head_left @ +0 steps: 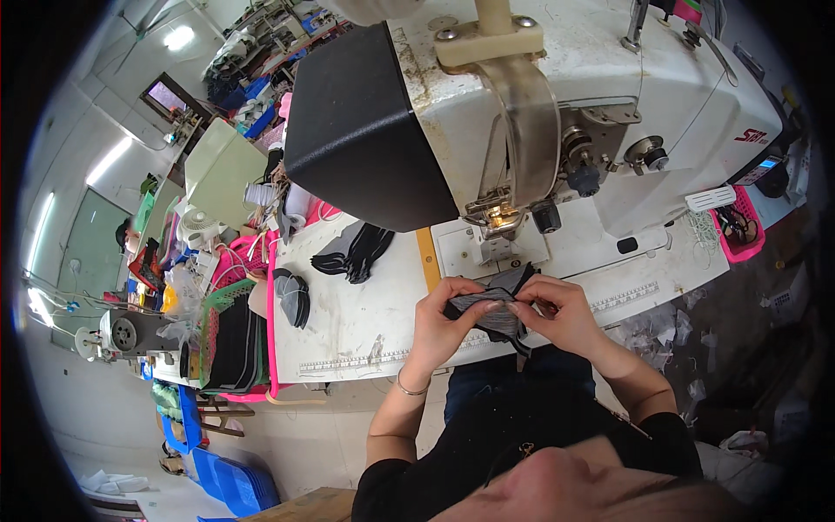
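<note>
My left hand (444,320) and my right hand (564,318) pinch a small grey and black fabric piece (497,293) between thumbs and fingers. The two thumbs almost meet at its middle. Dark layers and a narrow strip hang below the grey face, toward my lap. Just beyond the fabric is the needle area of a white sewing machine (600,74), where a small lamp glows over the metal plate (461,248). The fabric is at the near side of that plate, apart from the needle. My fingers partly hide the fabric's edges.
Left on the white table (348,326) lie a fanned stack of grey and black fabric pieces (355,252) and a tied bundle (292,298). A measuring scale (626,297) runs along the near edge. Pink baskets (742,233) flank the table. Blue bins (230,481) stand at lower left.
</note>
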Demonstrator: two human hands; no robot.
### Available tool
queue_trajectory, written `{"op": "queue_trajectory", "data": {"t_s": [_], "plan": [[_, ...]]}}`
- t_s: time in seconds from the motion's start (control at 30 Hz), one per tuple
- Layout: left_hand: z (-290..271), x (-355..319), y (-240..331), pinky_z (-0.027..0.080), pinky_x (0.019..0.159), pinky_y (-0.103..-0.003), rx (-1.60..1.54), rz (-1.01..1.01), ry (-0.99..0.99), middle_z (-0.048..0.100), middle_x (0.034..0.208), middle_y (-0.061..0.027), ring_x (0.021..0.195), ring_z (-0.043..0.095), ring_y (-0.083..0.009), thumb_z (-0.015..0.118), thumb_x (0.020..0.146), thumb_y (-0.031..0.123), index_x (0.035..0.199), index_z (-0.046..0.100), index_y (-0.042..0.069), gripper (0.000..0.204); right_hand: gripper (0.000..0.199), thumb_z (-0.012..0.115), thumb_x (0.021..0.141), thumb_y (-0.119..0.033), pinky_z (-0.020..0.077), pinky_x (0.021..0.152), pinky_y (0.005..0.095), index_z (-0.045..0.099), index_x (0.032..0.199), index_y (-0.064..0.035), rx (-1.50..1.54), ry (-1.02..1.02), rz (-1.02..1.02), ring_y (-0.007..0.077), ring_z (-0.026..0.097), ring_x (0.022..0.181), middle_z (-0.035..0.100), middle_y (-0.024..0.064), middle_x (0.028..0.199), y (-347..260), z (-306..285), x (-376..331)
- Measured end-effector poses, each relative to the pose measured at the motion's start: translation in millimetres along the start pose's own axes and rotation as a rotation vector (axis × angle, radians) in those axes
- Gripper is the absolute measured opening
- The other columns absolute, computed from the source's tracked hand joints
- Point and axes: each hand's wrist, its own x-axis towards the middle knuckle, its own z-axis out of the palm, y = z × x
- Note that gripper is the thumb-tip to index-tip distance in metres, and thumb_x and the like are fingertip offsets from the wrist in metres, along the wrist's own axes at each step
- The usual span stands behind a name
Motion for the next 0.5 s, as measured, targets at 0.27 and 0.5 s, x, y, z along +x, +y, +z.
{"op": "queue_trajectory", "data": {"t_s": [0.27,0.5], "plan": [[15,1,-10,0.046,0.081,-0.025,-0.540,-0.253,0.166,0.066,0.093,-0.0032,0.088,0.060,-0.0098,0.071,0.080,0.006,0.107,0.061,0.000,0.029,0.011,0.068,0.080,-0.004,0.0395,0.052,0.0229,0.062,0.086,0.0038,0.005,0.060,-0.039,0.0102,0.050,0.058,0.059,0.0055,0.076,7,5,7],[22,13,-8,0.047,0.071,-0.023,-0.473,-0.304,0.120,0.067,0.089,-0.0036,0.078,0.060,-0.0079,0.066,0.087,0.013,0.098,0.064,0.000,0.018,0.011,0.066,0.084,-0.007,0.0311,0.049,0.0202,0.062,0.081,0.0027,0.104,0.121,0.036,0.0026,0.040,0.056,0.057,-0.0002,0.072,12,12,21]]}}
